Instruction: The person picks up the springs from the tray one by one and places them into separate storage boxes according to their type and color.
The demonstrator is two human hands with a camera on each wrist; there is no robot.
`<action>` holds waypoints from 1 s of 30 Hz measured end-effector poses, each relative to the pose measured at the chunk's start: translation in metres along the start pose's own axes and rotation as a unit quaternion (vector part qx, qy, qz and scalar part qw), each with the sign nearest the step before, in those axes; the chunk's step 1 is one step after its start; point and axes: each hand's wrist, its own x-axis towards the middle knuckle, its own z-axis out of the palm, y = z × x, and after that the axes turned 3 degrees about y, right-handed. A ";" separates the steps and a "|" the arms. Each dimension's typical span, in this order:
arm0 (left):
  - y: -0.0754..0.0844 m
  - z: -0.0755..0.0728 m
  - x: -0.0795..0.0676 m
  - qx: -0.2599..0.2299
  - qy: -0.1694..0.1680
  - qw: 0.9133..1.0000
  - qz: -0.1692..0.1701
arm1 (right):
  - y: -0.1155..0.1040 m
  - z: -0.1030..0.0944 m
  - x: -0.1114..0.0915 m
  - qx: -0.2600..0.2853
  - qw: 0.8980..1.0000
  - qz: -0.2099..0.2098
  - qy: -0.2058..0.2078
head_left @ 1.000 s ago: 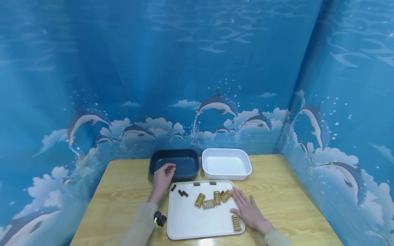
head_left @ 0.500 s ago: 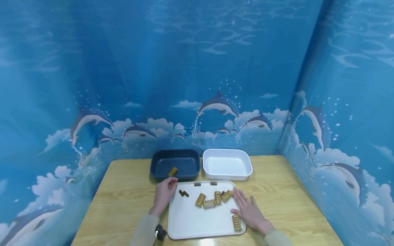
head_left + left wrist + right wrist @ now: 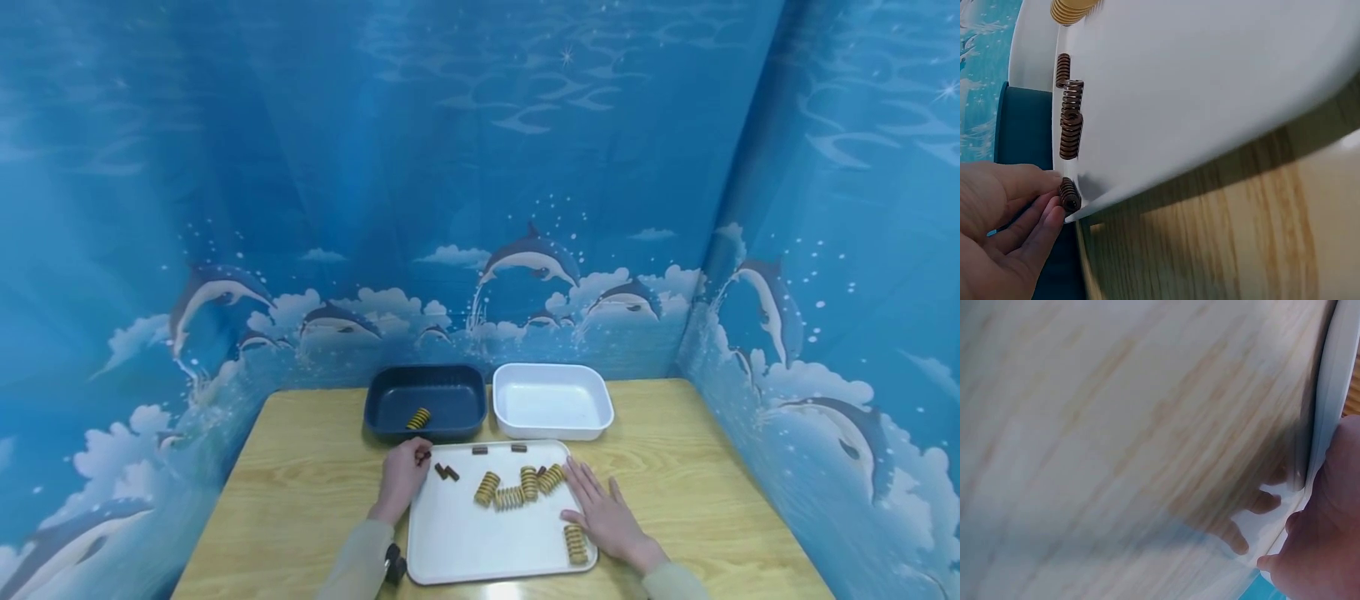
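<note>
At the far left corner of the white tray (image 3: 487,542), my left hand (image 3: 402,477) pinches a small brown coil spring (image 3: 1070,195) between thumb and fingers. Two brown springs (image 3: 1071,134) lie close by on the tray, and two more sit along its far edge. Larger yellow springs (image 3: 487,488) are grouped toward the tray's right half. My right hand (image 3: 606,512) lies with fingers spread across the tray's right edge, holding nothing. Near its thumb is another yellow spring (image 3: 575,543).
Behind the tray stand a dark blue bin (image 3: 390,390) with one yellow spring (image 3: 419,418) in it, and a white bin (image 3: 555,431) to its right. The wooden table (image 3: 300,467) meets a dolphin-print curtain (image 3: 480,167) at the back and right.
My left hand has come back from over the dark blue bin to the tray corner and taken hold of a brown spring. A yellow spring now shows in that bin. The right hand stays put.
</note>
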 end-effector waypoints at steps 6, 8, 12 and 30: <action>-0.002 0.003 -0.001 0.033 -0.019 0.999 0.035 | -0.003 -0.003 0.000 -0.007 1.000 0.007 -0.016; -0.002 0.004 -0.001 0.041 -0.025 0.998 0.045 | -0.004 -0.004 0.000 -0.008 1.000 0.006 -0.017; -0.001 0.005 -0.002 0.053 -0.028 0.997 0.048 | -0.004 -0.004 0.000 -0.005 1.000 0.005 -0.013; 0.014 -0.010 0.006 -0.071 -0.041 0.995 0.063 | 0.003 0.005 -0.003 0.004 0.999 -0.021 0.044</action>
